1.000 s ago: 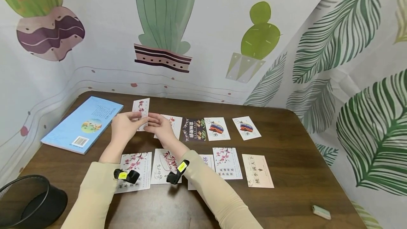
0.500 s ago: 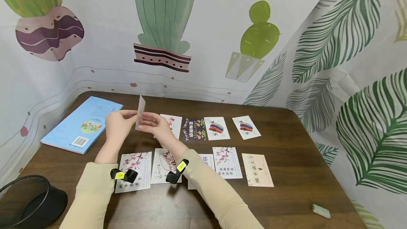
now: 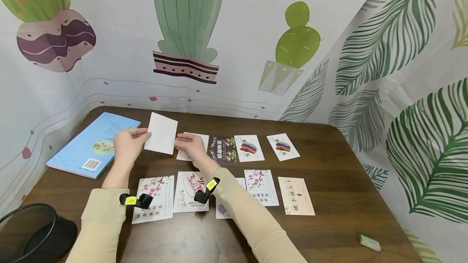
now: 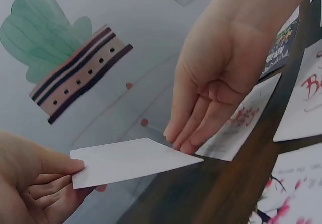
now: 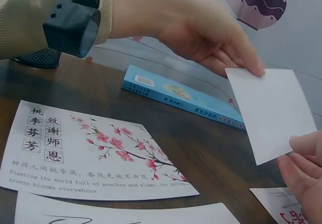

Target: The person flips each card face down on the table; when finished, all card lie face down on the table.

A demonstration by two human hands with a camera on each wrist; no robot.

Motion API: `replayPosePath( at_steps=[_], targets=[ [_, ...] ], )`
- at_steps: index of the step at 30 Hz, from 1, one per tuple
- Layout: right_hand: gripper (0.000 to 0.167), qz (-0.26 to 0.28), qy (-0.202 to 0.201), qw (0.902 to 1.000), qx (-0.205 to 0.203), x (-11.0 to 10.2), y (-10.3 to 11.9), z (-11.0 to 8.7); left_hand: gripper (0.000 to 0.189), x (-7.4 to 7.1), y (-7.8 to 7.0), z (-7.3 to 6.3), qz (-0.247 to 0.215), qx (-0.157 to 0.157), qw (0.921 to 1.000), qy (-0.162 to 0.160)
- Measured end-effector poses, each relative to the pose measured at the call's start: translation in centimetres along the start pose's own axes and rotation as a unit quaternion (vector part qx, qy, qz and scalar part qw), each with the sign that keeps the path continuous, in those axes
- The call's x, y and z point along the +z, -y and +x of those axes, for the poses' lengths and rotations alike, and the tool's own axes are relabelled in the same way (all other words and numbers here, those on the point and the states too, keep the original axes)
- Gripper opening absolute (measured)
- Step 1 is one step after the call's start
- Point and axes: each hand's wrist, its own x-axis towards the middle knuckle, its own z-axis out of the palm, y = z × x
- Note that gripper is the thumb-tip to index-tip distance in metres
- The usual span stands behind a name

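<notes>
My left hand [image 3: 128,144] pinches a greeting card [image 3: 161,134] by its left edge, above the back left of the table. The card's plain white side faces me; its printed side is turned away. My right hand [image 3: 192,147] is at the card's right edge, fingers nearly straight. In the left wrist view, the right fingertips [image 4: 187,146] hang just past the card's far end. Under the right hand, a white card with red writing [image 4: 241,118] lies on the table. A plum-blossom card [image 5: 100,153] and a birthday card [image 3: 190,198] lie nearer me.
A blue book [image 3: 95,145] lies back left, with a black mesh basket [image 3: 55,230] at the front left. A dark card [image 3: 222,149], two colourful cards and several others form two rows. A small pale eraser-like block [image 3: 370,243] lies front right.
The card has turned over from its red-lettered face, through edge-on, to its blank white side. My left hand has moved slightly left; my right fingers have loosened and drawn right.
</notes>
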Motion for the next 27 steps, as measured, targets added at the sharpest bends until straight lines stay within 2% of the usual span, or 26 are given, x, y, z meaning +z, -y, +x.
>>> replayPosePath(
  at_steps=[5, 9, 15, 27],
  targets=[
    [0.032, 0.0, 0.0, 0.9999, 0.012, 0.0, -0.3, 0.3, 0.037, 0.4, 1.2, 0.5, -0.004, -0.038, 0.9992, 0.014],
    [0.031, 0.0, -0.006, 0.9999, 0.015, -0.1, -0.4, 0.3, 0.037, 0.7, 2.0, 0.6, 0.005, -0.055, 0.9984, 0.012],
    [0.032, 0.005, -0.005, 0.9998, 0.018, -0.2, -0.1, 0.1, 0.039, 1.1, 3.1, 0.5, 0.044, -0.041, 0.998, 0.019],
    [0.034, -0.019, 0.006, 0.9992, 0.033, -0.3, 0.0, 0.0, 0.051, 1.6, 4.0, 0.7, 0.077, -0.027, 0.9951, 0.056]
  ],
)
